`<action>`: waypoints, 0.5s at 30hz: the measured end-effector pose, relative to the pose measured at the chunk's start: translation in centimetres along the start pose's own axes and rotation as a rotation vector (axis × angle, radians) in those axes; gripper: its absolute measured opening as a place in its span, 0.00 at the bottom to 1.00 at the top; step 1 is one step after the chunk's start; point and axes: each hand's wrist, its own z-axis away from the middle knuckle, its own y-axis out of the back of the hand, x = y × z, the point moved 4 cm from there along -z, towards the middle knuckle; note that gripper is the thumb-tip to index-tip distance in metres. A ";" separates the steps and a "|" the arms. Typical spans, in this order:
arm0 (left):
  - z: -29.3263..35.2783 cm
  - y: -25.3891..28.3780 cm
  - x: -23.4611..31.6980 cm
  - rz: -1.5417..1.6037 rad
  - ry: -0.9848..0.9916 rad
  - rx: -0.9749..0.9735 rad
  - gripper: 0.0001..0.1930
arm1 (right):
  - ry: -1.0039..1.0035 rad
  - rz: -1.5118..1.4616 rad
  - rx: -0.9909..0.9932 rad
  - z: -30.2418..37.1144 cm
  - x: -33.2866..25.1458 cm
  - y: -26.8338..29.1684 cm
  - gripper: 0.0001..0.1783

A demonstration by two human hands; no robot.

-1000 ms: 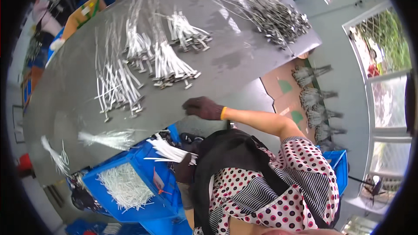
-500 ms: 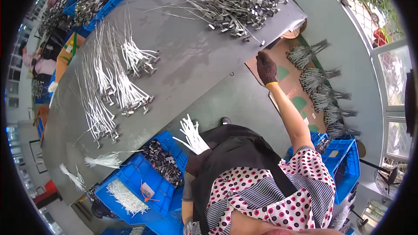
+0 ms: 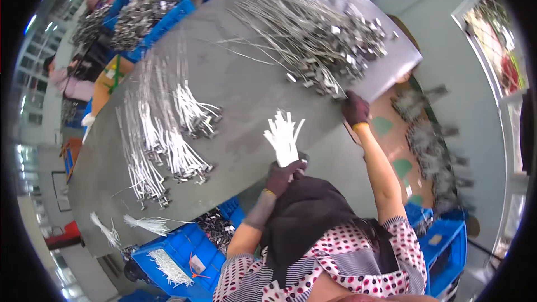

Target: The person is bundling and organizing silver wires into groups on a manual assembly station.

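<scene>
My left hand (image 3: 284, 176), in a dark glove, is closed round a bundle of short white tubes (image 3: 283, 137). They fan out upward above the table's near edge. My right hand (image 3: 356, 109), also gloved, reaches to the near right of the table. Its fingertips are bunched at the end of a thin wire trailing from the large pile of grey wires with small metal block ends (image 3: 335, 45). The grip is blurred and partly hidden by the glove.
Bunches of white-sleeved wires (image 3: 168, 145) lie on the left of the grey table (image 3: 240, 89). Blue crates (image 3: 193, 246) with tubes and dark parts stand below the near edge. More wire bundles (image 3: 433, 145) hang at the right. Filled blue crates (image 3: 162, 28) and a person (image 3: 70, 81) are beyond.
The whole view has shifted. My left hand has risen from my lap to the table edge with the tubes. My right hand has moved from below the table edge to the wire pile's near edge.
</scene>
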 end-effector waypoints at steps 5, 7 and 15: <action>-6.4 -4.8 2.3 -0.005 0.059 -0.076 0.08 | -0.010 -0.032 0.020 0.8 1.2 0.7 0.13; -7.9 -7.0 1.7 0.159 0.165 -0.103 0.10 | -0.013 -0.062 0.030 1.8 2.0 1.0 0.12; -12.1 -16.1 -3.1 0.343 0.310 -0.130 0.12 | 0.113 -0.313 0.239 8.6 5.9 5.2 0.06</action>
